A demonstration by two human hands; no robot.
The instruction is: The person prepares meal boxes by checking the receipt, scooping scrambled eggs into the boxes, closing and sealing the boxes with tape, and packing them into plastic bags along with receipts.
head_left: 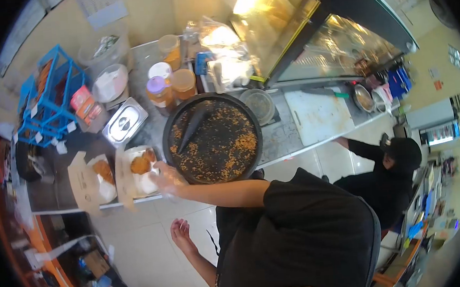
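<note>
My right hand, in a clear plastic glove, reaches over the right edge of an open carton. Its fingers look spread, though slightly blurred, and I see nothing held in them. Inside that carton are golden fried pieces and white paper. Another open carton beside it holds a fried piece on white paper. My left hand hangs above the floor, away from the counter, with loosely curled fingers and nothing visible in it. Close to my right hand is a round black pan strewn with crumbs and a dark scoop-like tool.
A lidded metal container, a blue rack and sauce jars line the counter. Right of the pan lie a white cutting board and a green-handled knife. A person in black stands at the right.
</note>
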